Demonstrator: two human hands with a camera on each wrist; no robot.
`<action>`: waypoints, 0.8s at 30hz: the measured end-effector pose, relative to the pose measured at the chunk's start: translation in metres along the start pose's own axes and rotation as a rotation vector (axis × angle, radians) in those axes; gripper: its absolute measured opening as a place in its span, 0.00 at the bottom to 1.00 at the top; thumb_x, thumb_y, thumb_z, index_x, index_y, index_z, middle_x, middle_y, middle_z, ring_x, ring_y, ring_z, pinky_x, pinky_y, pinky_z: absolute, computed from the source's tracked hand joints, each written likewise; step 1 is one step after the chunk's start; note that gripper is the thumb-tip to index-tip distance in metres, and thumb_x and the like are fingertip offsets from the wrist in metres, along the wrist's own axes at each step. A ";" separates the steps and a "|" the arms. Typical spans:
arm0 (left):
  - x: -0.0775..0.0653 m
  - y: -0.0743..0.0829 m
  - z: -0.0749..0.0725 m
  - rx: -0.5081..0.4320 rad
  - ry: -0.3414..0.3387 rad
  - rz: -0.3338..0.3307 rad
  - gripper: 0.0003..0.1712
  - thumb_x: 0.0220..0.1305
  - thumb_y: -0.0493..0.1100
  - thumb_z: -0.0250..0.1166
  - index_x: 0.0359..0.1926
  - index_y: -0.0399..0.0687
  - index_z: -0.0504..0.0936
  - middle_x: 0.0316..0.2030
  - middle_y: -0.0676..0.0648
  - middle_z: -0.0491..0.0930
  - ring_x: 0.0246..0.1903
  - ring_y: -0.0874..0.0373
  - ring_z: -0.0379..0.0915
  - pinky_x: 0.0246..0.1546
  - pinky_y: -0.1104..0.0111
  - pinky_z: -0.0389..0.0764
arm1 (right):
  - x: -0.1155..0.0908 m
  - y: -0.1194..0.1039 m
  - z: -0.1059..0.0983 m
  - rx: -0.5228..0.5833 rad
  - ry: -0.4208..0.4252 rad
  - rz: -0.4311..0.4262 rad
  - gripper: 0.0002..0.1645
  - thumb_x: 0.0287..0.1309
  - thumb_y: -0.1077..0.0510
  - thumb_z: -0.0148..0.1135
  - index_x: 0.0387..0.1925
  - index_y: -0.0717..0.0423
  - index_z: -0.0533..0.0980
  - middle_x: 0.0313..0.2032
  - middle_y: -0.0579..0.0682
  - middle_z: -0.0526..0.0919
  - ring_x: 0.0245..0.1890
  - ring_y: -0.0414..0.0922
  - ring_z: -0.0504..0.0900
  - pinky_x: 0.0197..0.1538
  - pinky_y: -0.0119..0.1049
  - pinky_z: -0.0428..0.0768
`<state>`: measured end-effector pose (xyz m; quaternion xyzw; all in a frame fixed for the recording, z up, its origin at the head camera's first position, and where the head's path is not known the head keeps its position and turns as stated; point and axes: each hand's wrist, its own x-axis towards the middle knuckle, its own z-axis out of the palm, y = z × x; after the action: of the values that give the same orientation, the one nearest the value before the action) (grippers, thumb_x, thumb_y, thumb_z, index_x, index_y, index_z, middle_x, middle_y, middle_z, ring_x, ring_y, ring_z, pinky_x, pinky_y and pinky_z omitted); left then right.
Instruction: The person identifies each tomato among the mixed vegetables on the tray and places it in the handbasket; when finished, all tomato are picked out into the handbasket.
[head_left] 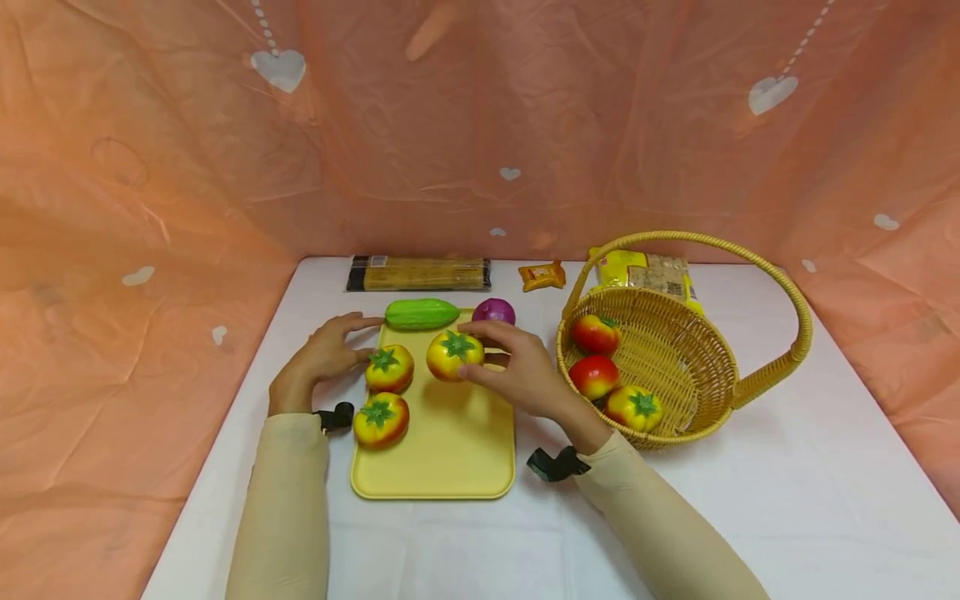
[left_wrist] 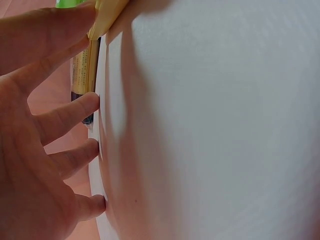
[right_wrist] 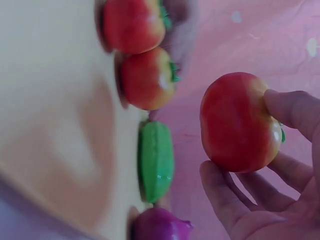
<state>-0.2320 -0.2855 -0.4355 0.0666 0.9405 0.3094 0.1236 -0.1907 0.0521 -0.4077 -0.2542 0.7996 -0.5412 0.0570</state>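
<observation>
My right hand [head_left: 525,371] holds a yellow-and-red tomato [head_left: 448,357] with a green leafy top above the yellow tray [head_left: 442,462]. In the right wrist view, the thumb and fingers grip the tomato [right_wrist: 240,125] from its sides, clear of the tray. At the tray's left edge, my left hand [head_left: 322,358] has its fingers spread; the left wrist view shows thumb and index finger against the tray rim [left_wrist: 107,17]. Two more tomatoes, one [head_left: 390,369] behind the other [head_left: 381,421], sit along that left side. A ridged green gourd [head_left: 422,313] and a purple onion [head_left: 493,311] lie at the tray's far end.
To the right stands a wicker basket [head_left: 697,375] with a tall handle, holding three tomatoes. Behind the tray lie a long noodle packet [head_left: 427,274] and a small orange packet [head_left: 542,275]. A yellow bag [head_left: 645,273] rests behind the basket.
</observation>
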 end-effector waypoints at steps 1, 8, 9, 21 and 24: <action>0.000 0.000 0.000 -0.001 0.000 -0.001 0.34 0.72 0.41 0.68 0.78 0.46 0.76 0.83 0.26 0.57 0.82 0.23 0.48 0.78 0.23 0.44 | -0.005 -0.002 -0.004 0.013 -0.006 0.004 0.33 0.66 0.59 0.78 0.70 0.56 0.81 0.66 0.55 0.84 0.60 0.53 0.88 0.64 0.44 0.87; -0.001 0.000 -0.001 -0.006 0.003 -0.005 0.35 0.72 0.41 0.68 0.78 0.47 0.76 0.83 0.27 0.57 0.83 0.23 0.48 0.78 0.22 0.44 | -0.042 -0.010 -0.038 0.064 -0.012 0.045 0.33 0.66 0.58 0.78 0.71 0.54 0.80 0.67 0.52 0.84 0.61 0.52 0.88 0.65 0.39 0.86; -0.001 0.000 -0.001 -0.005 0.004 -0.004 0.35 0.72 0.41 0.68 0.78 0.47 0.76 0.83 0.27 0.57 0.83 0.23 0.48 0.78 0.22 0.44 | -0.048 -0.009 -0.043 0.073 -0.010 0.052 0.33 0.66 0.58 0.79 0.71 0.54 0.80 0.67 0.53 0.84 0.61 0.52 0.88 0.64 0.38 0.86; -0.001 0.001 -0.001 -0.001 0.001 -0.014 0.35 0.73 0.42 0.68 0.79 0.47 0.75 0.83 0.26 0.57 0.82 0.23 0.48 0.78 0.22 0.42 | -0.105 0.015 -0.101 0.027 0.113 0.153 0.29 0.71 0.61 0.73 0.70 0.57 0.79 0.66 0.61 0.80 0.58 0.40 0.87 0.61 0.24 0.84; 0.000 0.000 -0.001 0.003 0.001 -0.008 0.35 0.73 0.42 0.69 0.78 0.47 0.75 0.82 0.26 0.58 0.82 0.23 0.48 0.77 0.21 0.42 | -0.117 0.016 -0.112 -0.009 0.157 0.171 0.28 0.72 0.60 0.73 0.70 0.57 0.80 0.65 0.59 0.82 0.58 0.35 0.86 0.59 0.23 0.84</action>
<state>-0.2320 -0.2860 -0.4346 0.0629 0.9413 0.3076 0.1242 -0.1364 0.2048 -0.3978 -0.1421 0.8226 -0.5491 0.0392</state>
